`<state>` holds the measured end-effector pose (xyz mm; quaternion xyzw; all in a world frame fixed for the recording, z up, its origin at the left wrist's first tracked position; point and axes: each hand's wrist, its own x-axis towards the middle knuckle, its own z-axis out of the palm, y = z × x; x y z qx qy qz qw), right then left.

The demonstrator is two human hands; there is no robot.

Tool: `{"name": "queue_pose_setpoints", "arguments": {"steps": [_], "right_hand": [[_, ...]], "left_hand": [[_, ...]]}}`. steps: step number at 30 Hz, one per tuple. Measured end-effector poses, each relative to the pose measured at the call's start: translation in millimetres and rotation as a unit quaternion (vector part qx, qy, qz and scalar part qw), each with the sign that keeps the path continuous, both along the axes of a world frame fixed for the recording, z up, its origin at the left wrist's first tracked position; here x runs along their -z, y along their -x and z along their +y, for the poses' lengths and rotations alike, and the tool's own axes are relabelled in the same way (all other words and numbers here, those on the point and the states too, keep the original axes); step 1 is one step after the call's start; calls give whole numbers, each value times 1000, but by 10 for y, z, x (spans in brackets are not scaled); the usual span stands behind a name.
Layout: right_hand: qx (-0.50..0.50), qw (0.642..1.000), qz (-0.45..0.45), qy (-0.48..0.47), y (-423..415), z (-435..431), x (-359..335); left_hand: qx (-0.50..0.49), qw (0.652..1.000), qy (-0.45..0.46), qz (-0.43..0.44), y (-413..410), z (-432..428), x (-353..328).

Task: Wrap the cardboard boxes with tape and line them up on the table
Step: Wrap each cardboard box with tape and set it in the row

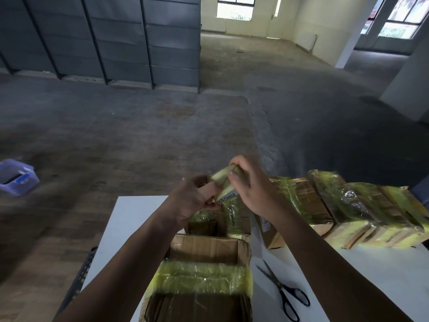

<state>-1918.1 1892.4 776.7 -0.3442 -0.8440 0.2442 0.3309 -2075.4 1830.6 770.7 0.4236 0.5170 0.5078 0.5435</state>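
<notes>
While left grip (192,201) clamps the tape roll (221,180) and right grip (250,189) pinches its top, above the box (236,217) near the table's (130,219) far edge, peel the end slowly, keeping it flat and untwisted.

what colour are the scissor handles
Black. The scissors lie on the white table, best seen at the lower right of the head view.

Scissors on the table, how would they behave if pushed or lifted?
Probably stiff: the scissors look like metal blades. Lying flat on the smooth white table, they'd likely slide, not roll. The blades look slightly parted, so they may pivot when lifted.
</notes>
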Motion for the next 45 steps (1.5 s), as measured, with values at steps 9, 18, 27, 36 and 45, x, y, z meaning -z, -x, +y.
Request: {"name": "queue_pose_setpoints", "arguments": {"steps": [9, 18, 27, 36, 45], "right_hand": [[-6, 1000, 2, 14, 11, 24, 14], [4, 1000, -5, 3, 31, 0, -50], [2, 1000, -1, 8, 42, -6, -33], [12, 1000, -2, 9, 54, -1, -41], [8, 1000, -11, 0, 63, -26, -65]], "left_hand": [[12, 1000, -1, -7, 25, 10, 14], [8, 1000, -5, -22, 17, 33, 29], [2, 1000, 0, 0, 29, 17, 21], [-1, 1000, -9, -15, 8, 18, 47], [-7, 1000, 2, -15, -5, 42, 43]]}}
